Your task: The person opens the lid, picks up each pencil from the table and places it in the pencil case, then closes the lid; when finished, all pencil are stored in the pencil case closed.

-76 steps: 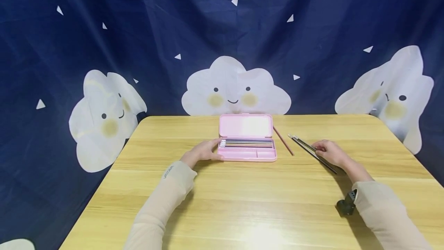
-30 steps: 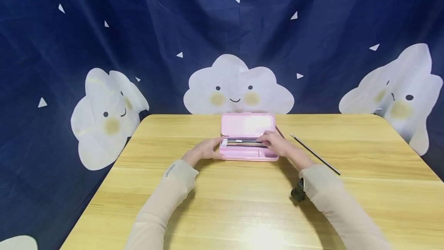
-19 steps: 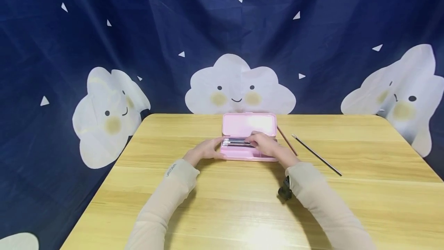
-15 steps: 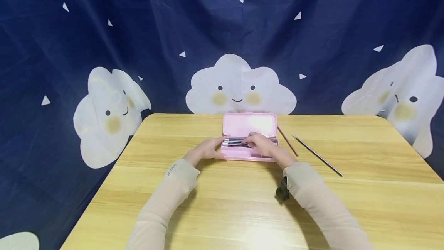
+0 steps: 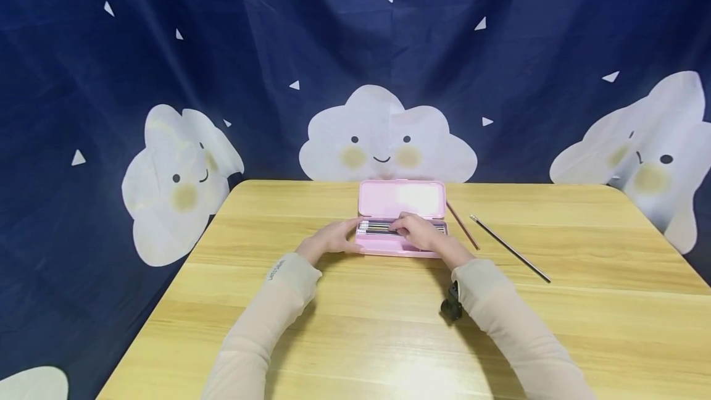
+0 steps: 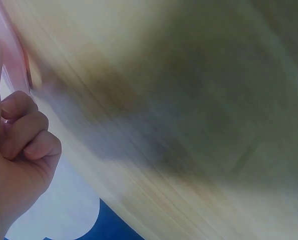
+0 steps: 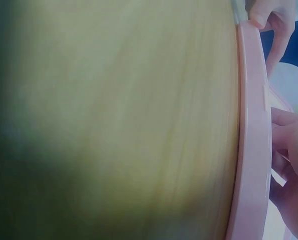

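Note:
An open pink pencil case (image 5: 383,199) lies on the table, lid standing back against its hinge. Several pencils (image 5: 376,227) lie in its rear compartment, white eraser ends to the left. My left hand (image 5: 332,238) grips the case's left end, thumb at the front and fingers behind; in the left wrist view some of its fingers (image 6: 26,125) are curled. My right hand (image 5: 419,231) reaches into the case, fingers bent down onto the pencils. In the right wrist view the case's front wall (image 7: 254,130) hides its fingertips, so I cannot tell whether it pinches a pencil.
Right of the case, a reddish-brown pencil (image 5: 463,225) lies slantwise close to the lid. Farther right is a black pencil (image 5: 511,249), also slanted. A blue curtain (image 5: 250,36) with white clouds hangs behind the wooden table (image 5: 355,326).
My right hand has carried dark pencils from the table into the case, then slid left along the row. The last half second shows the pencils slightly rearranged. My left hand has kept its grip.

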`<state>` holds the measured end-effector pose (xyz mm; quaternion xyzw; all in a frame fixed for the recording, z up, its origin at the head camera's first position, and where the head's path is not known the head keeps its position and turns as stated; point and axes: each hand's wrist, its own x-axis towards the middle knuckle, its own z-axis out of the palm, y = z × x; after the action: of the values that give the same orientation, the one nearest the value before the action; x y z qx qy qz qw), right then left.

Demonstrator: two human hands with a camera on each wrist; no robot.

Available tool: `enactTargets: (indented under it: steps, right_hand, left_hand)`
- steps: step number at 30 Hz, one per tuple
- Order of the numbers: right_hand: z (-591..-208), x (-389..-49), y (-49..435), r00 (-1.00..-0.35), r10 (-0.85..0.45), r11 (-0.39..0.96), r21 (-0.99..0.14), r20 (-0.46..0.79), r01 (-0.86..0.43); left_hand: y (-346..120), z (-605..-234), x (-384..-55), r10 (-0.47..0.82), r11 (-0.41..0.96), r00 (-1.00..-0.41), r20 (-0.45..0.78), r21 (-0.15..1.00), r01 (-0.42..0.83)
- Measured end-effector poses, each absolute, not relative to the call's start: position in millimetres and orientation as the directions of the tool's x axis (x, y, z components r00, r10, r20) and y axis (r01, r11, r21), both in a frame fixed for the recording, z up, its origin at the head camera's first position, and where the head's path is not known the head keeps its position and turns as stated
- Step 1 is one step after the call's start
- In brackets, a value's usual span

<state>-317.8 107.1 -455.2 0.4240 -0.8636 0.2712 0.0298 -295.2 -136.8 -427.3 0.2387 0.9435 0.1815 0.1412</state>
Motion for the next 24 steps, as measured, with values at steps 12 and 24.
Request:
enactTargets:
  steps: [12,24]
  right_hand:
    - [-438,-299,106,-0.734,-0.649,0.607,-0.443,0.202,-0.659]
    - [-433,-298,116,-0.772,-0.6,0.578,-0.555,0.208,-0.598]
  left_hand:
    - [-135,-425,-294,0.507,0.819,-0.843,-0.18,0.406,0.406]
    - [-136,-426,-295,0.51,0.816,-0.841,-0.178,0.408,0.408]
